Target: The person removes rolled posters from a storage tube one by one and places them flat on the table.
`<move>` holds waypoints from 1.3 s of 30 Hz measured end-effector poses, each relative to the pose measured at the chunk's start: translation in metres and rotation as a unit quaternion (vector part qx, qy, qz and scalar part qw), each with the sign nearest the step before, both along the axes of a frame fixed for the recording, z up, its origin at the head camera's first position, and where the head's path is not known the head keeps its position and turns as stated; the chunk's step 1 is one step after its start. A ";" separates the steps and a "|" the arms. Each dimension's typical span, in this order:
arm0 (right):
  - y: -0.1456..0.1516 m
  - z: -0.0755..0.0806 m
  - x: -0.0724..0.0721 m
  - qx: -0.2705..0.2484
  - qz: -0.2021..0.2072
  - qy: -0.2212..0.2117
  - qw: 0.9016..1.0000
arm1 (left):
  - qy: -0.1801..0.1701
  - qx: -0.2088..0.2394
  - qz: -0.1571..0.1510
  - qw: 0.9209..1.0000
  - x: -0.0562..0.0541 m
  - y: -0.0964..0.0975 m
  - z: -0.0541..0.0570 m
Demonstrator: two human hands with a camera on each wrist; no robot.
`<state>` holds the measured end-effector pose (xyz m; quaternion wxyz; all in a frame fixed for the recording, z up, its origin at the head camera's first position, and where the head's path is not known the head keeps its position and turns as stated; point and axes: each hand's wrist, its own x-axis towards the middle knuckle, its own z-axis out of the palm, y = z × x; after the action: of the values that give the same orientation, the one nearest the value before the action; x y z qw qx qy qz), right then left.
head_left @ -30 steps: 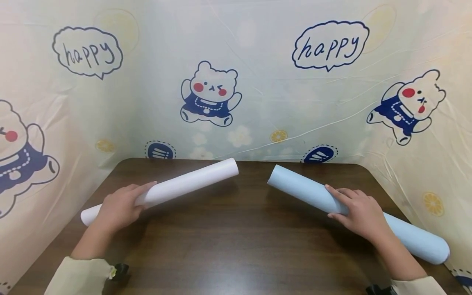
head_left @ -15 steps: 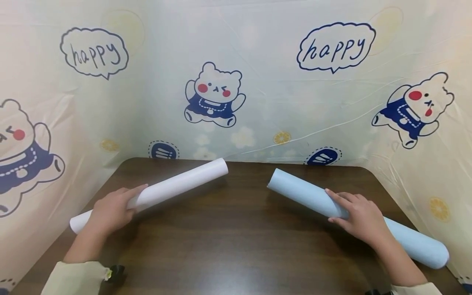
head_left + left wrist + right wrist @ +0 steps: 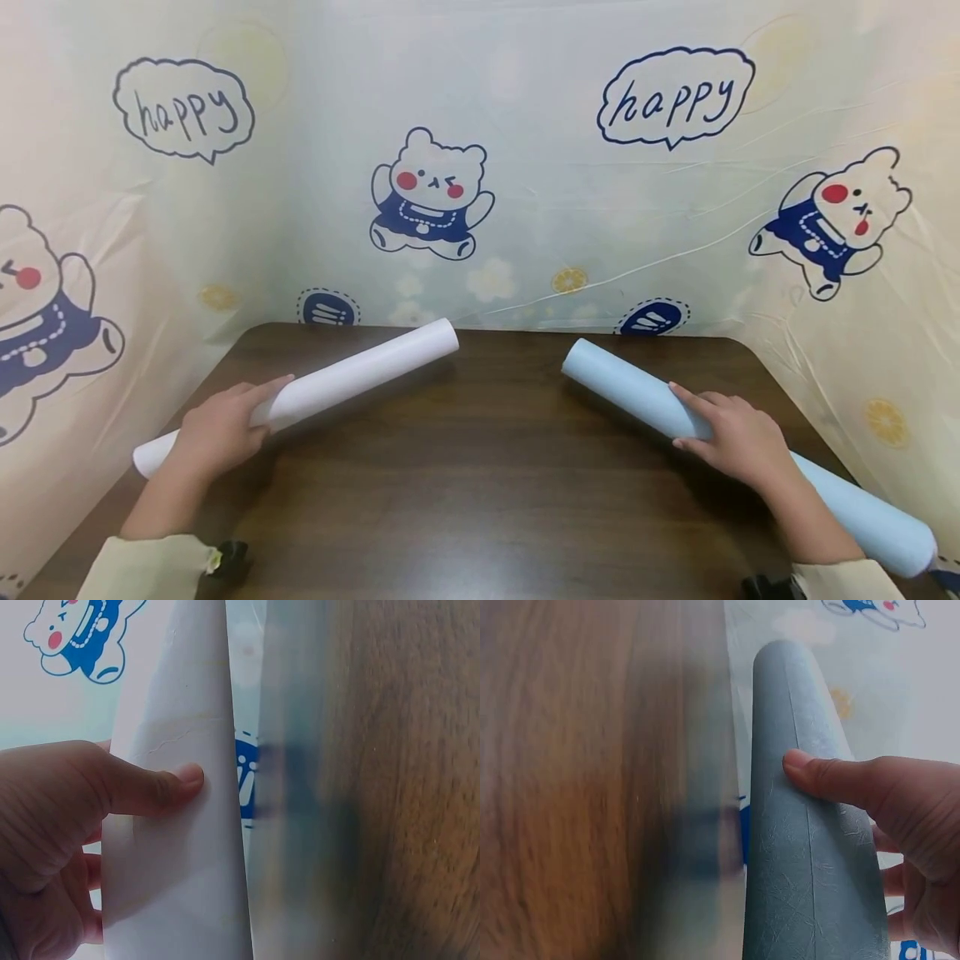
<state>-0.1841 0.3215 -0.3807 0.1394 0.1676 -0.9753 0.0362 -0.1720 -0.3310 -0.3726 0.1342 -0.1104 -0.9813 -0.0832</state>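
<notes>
Over the left half of the dark brown wood-grain table (image 3: 480, 475): long smooth white tube (image 3: 363, 377), left hand (image 3: 221, 433) closed around it toward its near end. Tube slants, near end at lower left beyond the hand, far end up and right by the table's back edge. Left wrist view: thumb lies across the tube face, other fingertips show behind its far side. Fine crinkle in the white surface just above the thumb.

Over the right half: long light blue tube (image 3: 622, 383), right hand (image 3: 738, 437) gripping around its middle. Mirror slant: far end up and left, near end at lower right beside the cloth. Right wrist view: thumb across the front, fingers behind, lengthwise seam line, creased surface.

Far ends well apart. Shadows on the table under both; can't tell if either tube touches it.

Around the table: pale cloth (image 3: 540, 200) printed with bears and "happy" bubbles. Cream sleeves (image 3: 142, 571) on both arms.
</notes>
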 end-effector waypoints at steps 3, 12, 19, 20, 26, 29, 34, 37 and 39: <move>0.006 -0.001 -0.004 -0.002 -0.033 -0.038 0.999 | 0.002 -0.001 -0.005 1.000 0.001 0.002 0.001; 0.036 0.003 -0.014 -0.001 -0.103 -0.107 0.989 | 0.005 -0.003 -0.009 1.000 -0.001 0.011 0.003; 0.063 -0.003 -0.018 -0.015 -0.135 -0.122 0.983 | 0.008 -0.003 -0.014 1.000 -0.004 0.015 0.001; 0.067 -0.004 -0.019 -0.018 -0.140 -0.125 0.982 | 0.007 -0.003 -0.014 1.000 -0.004 0.016 0.001; 0.081 -0.003 -0.020 -0.032 -0.174 -0.141 0.974 | 0.005 -0.008 -0.016 1.000 -0.005 0.022 0.003; 0.086 -0.002 -0.021 -0.037 -0.184 -0.140 0.972 | 0.009 -0.010 -0.020 1.000 -0.006 0.026 0.004; 0.091 -0.003 -0.023 -0.044 -0.196 -0.138 0.970 | 0.014 -0.009 -0.028 0.999 -0.006 0.031 0.005; 0.095 -0.004 -0.024 -0.043 -0.202 -0.144 0.968 | 0.015 -0.010 -0.032 0.999 -0.007 0.034 0.005; 0.097 -0.005 -0.024 -0.041 -0.207 -0.147 0.966 | 0.014 -0.011 -0.034 0.999 -0.009 0.035 0.005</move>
<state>-0.2084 0.4184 -0.3855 0.0053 -0.0504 -0.9962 0.0705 -0.1806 -0.2959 -0.3677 0.1439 -0.1462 -0.9758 -0.0752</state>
